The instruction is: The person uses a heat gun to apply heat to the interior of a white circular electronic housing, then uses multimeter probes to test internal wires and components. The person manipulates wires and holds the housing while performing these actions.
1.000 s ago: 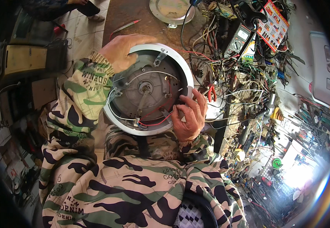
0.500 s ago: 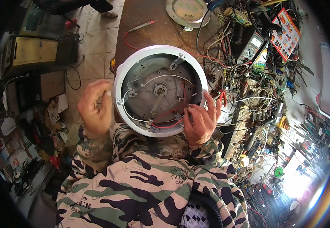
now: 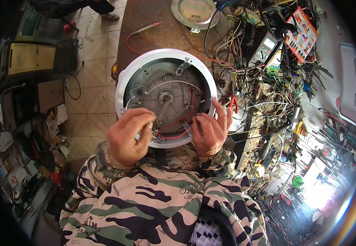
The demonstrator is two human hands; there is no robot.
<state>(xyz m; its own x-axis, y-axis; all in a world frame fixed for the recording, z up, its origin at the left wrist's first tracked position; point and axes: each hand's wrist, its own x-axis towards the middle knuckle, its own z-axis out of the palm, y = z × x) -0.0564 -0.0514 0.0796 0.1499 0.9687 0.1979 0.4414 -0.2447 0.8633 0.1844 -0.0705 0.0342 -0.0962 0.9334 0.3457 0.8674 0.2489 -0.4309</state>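
Note:
A round appliance body (image 3: 122,78) with a pale rim stands open in front of me, its grey metal inside showing. White wires and a red wire (image 3: 174,137) run around a central metal fitting (image 3: 165,97). Over the lower left of the rim, my left hand (image 3: 129,137) is closed with thumb and fingertips together; what they pinch is too small to make out. My right hand (image 3: 211,132) reaches over the lower right rim. Its thumb and forefinger are pinched close to the red wires, the other fingers raised, and the pinched thing is hidden.
The appliance sits at the near end of a brown table (image 3: 161,39). A red test probe (image 3: 149,28) and a round metal cover (image 3: 194,14) lie farther back. To the right are a multimeter (image 3: 265,49), red-handled pliers (image 3: 234,104) and heaps of tangled wires.
My left hand has moved right, from beside the appliance to over its lower left rim. My right hand stays at the lower right, still pinched. The whole view has shifted slightly.

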